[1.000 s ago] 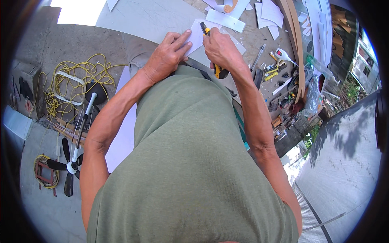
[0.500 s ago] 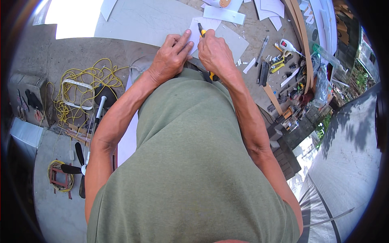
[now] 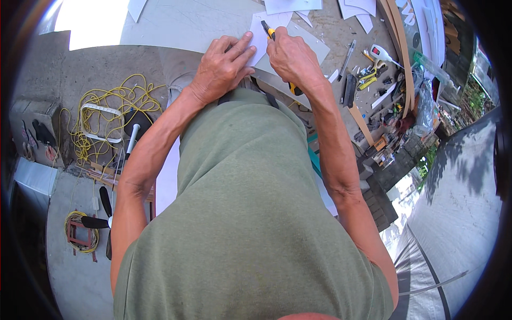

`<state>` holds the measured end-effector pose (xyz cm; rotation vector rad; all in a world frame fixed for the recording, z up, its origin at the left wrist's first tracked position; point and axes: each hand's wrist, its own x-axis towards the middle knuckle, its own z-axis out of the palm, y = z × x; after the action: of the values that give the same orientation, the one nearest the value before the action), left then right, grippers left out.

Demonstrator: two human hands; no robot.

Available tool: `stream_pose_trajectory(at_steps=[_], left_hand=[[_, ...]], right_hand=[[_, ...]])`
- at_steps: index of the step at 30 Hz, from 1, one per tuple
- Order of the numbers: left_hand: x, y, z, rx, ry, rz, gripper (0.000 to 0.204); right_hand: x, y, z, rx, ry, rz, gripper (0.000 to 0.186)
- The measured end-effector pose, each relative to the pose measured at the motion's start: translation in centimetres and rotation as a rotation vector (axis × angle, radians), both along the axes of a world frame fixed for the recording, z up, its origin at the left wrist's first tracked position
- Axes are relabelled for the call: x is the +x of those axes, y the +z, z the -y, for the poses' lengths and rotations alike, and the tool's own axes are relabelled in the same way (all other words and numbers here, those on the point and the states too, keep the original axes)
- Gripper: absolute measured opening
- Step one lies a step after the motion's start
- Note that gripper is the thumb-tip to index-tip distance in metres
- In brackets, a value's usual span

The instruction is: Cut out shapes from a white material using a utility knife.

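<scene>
My right hand (image 3: 292,60) grips a yellow and black utility knife (image 3: 268,29); its tip rests at the upper part of a pale, marked paper piece (image 3: 260,42), and the handle's end shows below my fist. Just left of it, my left hand (image 3: 224,69) lies with bent, slightly separated fingers, its fingertips on that paper near its left edge. The paper sits on a grey board (image 3: 312,49) at the near edge of the work surface. My thumb on the left is partly hidden.
Behind are white sheet pieces (image 3: 356,10) and a large pale board (image 3: 165,24). Rightward lie a pen (image 3: 346,60), tools (image 3: 368,80), offcuts and brown strips (image 3: 400,58). On the lower left are tangled yellow cords (image 3: 90,138), a black fan (image 3: 95,222) and a concrete block (image 3: 50,112).
My right hand and knife have shifted slightly upward along the paper since half a second ago, and my left hand slightly upward too. The view has tilted a little since the earliest frame.
</scene>
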<state>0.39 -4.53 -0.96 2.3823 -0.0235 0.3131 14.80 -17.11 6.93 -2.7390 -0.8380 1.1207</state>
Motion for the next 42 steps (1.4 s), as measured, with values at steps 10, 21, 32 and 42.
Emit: stream_pose_trajectory(at_steps=[10,21,32,42], left_hand=[[-1.2,-0.8,0.4,0.124,-0.024,0.029,0.044],[-0.9,-0.9,1.2,0.148,0.059,0.043,0.036],[-1.0,-0.8,1.3,0.132,0.076,0.030,0.041],[-1.1,-1.0,1.4,0.131,0.087,0.044,0.040]], right_hand=[[-1.7,-0.6,0.5,0.008,-0.094,-0.014,0.033],[-2.5,0.0,0.2,0.016,-0.122,-0.005,0.032],[-3.7,0.1,0.7,-0.022,-0.152,-0.012,0.028],[-5.0,0.4,1.5,-0.020,-0.188,-0.059,0.028]])
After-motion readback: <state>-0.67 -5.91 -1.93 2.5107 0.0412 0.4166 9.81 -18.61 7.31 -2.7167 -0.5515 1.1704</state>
